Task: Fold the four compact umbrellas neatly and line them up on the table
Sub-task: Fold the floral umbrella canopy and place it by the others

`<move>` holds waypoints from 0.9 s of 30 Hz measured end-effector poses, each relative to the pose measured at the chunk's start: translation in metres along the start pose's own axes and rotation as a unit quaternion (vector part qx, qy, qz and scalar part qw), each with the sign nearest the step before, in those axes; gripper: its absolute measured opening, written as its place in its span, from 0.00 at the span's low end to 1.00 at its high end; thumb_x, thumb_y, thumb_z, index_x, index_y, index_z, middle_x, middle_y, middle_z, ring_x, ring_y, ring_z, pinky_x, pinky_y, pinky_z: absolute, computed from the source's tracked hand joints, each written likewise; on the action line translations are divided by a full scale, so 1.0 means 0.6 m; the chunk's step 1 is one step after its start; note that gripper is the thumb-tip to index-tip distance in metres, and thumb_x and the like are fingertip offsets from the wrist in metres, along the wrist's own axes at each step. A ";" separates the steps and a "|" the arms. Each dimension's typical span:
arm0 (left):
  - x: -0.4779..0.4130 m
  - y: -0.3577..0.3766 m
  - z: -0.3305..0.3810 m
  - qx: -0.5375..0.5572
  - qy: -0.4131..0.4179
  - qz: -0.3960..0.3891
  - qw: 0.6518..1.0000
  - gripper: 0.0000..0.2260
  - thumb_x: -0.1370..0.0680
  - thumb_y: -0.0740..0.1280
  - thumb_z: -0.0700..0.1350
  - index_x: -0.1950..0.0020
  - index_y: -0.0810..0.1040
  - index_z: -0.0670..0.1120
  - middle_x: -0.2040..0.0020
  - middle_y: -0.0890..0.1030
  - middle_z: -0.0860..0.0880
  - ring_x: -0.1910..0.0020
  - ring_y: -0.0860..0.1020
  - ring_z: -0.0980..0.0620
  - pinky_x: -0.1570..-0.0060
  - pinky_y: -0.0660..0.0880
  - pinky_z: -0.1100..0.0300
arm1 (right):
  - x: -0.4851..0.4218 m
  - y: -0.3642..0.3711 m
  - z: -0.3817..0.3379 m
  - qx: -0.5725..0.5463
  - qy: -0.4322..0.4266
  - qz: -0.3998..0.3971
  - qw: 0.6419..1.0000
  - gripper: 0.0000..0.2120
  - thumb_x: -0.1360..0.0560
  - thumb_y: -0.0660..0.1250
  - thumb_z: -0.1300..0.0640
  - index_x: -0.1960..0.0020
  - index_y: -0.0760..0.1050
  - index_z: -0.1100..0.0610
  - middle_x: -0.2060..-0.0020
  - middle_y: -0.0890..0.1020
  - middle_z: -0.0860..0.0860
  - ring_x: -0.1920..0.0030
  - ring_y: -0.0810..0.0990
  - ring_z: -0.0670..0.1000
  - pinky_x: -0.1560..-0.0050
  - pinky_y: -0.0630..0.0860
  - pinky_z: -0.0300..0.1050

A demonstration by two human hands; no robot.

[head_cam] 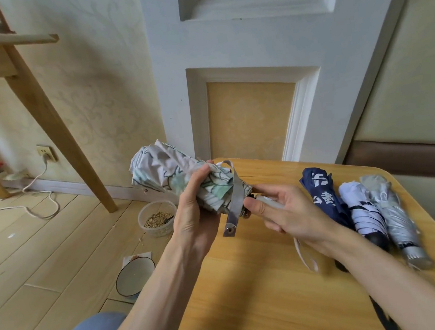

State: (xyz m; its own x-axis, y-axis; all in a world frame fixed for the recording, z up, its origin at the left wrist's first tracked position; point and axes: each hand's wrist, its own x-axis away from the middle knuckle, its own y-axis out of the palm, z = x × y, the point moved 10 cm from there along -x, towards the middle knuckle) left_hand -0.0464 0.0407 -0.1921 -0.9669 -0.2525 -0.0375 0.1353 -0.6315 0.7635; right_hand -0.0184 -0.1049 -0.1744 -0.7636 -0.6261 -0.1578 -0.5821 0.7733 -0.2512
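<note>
The left hand [194,216] is gripping the bunched canopy of the floral umbrella [164,169]. The right hand [290,211] is pinching its pale handle [267,203] above the wooden table [261,304], strap [233,202] dangling. The navy umbrella [323,195], white umbrella [363,210] and silver umbrella [394,216] are lying folded, touching, at the table's right. A grain tub [158,219] and bowl [135,275] are sitting on the plank floor [36,257].

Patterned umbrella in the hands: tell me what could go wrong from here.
The strap hangs loose, its snap undone; if the left hand eases its grip on the patterned umbrella, the bunched folds may spring open.
Part of the umbrella is held past the table edge, over the floor and its tub of grain; a slip could drop it there.
The right hand works close to the navy umbrella; a wide move might knock it out of line.
</note>
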 end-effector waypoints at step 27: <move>-0.009 0.017 0.025 -0.387 0.016 -0.044 0.921 0.18 0.25 0.75 0.33 0.38 0.81 0.47 0.42 0.87 0.51 0.44 0.86 0.44 0.39 0.81 0.39 | -0.041 -0.073 -0.078 0.344 -0.003 0.158 0.926 0.06 0.24 0.78 0.47 0.50 0.87 0.48 0.57 0.85 0.42 0.52 0.83 0.48 0.58 0.76 0.39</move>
State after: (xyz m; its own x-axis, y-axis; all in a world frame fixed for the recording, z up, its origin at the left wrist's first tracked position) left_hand -0.0430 0.0467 -0.1741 -0.9762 -0.1890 -0.1065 0.1824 -0.9808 0.0688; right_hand 0.0129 -0.1184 -0.1146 -0.8628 -0.3821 -0.3310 -0.0135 0.6719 -0.7405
